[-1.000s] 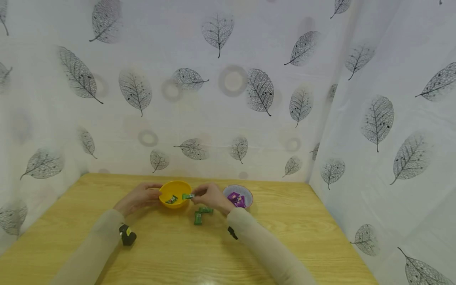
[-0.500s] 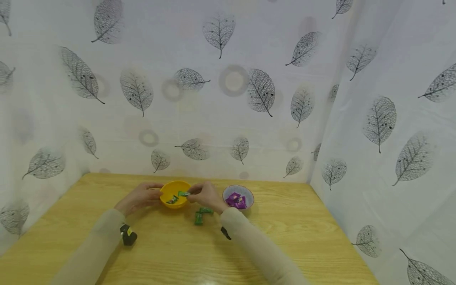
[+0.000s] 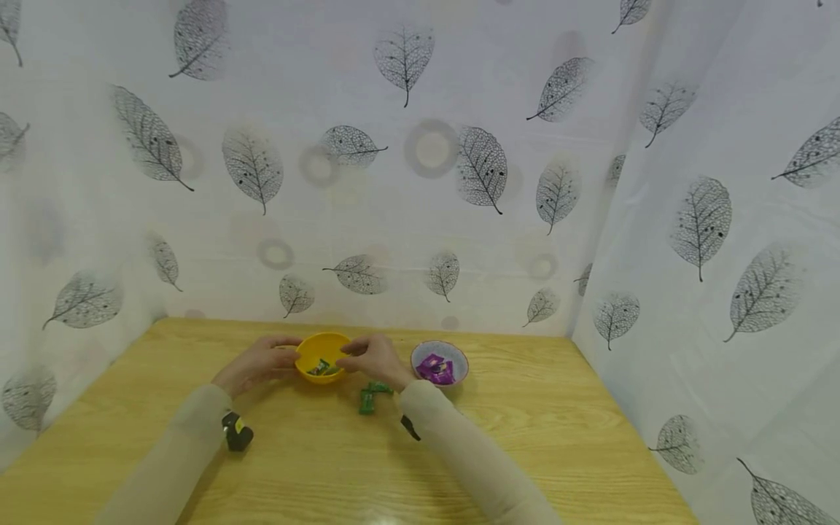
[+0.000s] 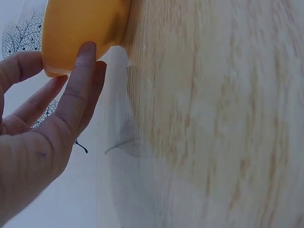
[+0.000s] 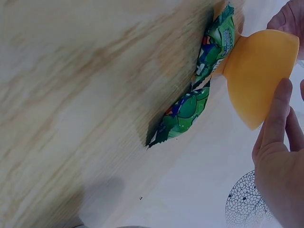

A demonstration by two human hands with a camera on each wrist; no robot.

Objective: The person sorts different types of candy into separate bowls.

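A yellow bowl (image 3: 319,347) stands near the back of the table, with green-wrapped candies (image 3: 320,367) in its bottom. My left hand (image 3: 262,361) holds the bowl's left side, fingers and thumb at the rim and outer wall. Across from it, my right hand (image 3: 375,360) is at the right rim, no candy visible in its fingers. In the right wrist view, one of its fingertips overlaps the bowl's outer wall. Two green candies, one lengthwise (image 3: 366,402) and one crosswise (image 3: 380,387), lie on the table just right of the bowl.
To the right stands a pale bowl with a reddish rim (image 3: 462,362), holding several purple-wrapped candies (image 3: 435,369). The wooden table (image 3: 315,467) meets a leaf-printed curtain (image 3: 407,226) at the back and sides.
My right hand has moved left to the yellow bowl's rim and let go of a green candy, which now lies inside. The left hand stays at the bowl.
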